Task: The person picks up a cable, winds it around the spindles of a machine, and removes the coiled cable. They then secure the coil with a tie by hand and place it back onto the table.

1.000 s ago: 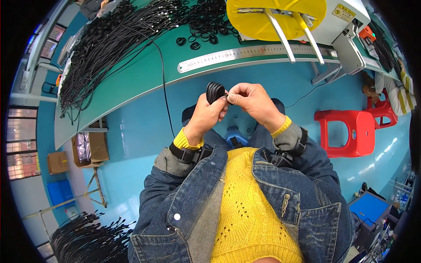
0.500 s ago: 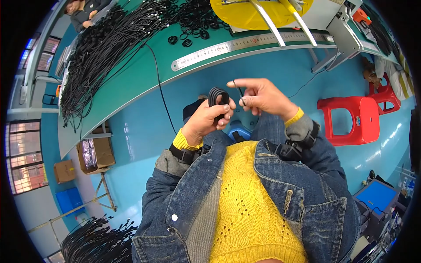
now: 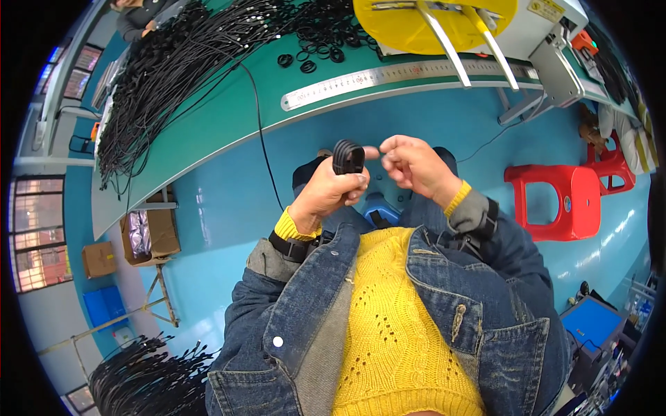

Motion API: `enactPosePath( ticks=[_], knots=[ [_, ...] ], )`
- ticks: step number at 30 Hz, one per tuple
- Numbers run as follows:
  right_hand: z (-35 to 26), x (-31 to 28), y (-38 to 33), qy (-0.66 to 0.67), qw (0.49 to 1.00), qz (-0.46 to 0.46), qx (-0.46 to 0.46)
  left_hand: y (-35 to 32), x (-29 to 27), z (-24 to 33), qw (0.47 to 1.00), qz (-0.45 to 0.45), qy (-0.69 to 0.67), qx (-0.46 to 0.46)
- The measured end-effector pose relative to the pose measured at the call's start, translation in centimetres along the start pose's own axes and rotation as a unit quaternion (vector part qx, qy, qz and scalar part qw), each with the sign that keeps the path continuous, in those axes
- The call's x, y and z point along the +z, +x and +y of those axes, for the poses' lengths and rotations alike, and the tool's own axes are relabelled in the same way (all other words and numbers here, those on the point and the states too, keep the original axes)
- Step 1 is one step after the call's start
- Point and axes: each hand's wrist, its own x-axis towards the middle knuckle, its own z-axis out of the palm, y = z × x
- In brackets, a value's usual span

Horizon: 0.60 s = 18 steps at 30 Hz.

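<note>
My left hand (image 3: 320, 188) is closed around a small coil of black cable (image 3: 348, 157), held upright above my lap with its loops showing at the top. One of its fingers reaches out past the coil toward the right hand. Close by on the right, my right hand (image 3: 420, 168) has its fingers bent together, the tips near that finger. Whether a black ring is still between them is hidden by blur. A black cable (image 3: 259, 132) hangs from the green table (image 3: 187, 152) and runs down behind my left wrist.
On the table lie a heap of black cables (image 3: 163, 83), loose black rings (image 3: 308, 66) and a steel ruler (image 3: 354, 82). A yellow disc (image 3: 416, 35) with metal arms stands behind. Red stools (image 3: 579, 201) are at right, cartons (image 3: 159, 239) at left. Another person (image 3: 142, 21) sits at far left.
My right hand has come closer to the left hand. The black ring stretched on its fingers before no longer shows clearly. A left finger now points outward. The view has shifted slightly.
</note>
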Motion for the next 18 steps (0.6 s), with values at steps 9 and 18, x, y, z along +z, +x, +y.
enactPosePath(
  ticks=[9, 18],
  knots=[
    [-0.3, 5.8, 0.5, -0.688, 0.661, 0.117, -0.278, 1.9, -0.1, -3.4, 0.909, 0.066, 0.334, 0.24],
    [0.7, 3.0, 2.0, -0.377, 0.914, 0.086, -0.125, 1.4, -5.6, 13.0, 0.93, 0.164, 0.328, 0.028]
  ],
)
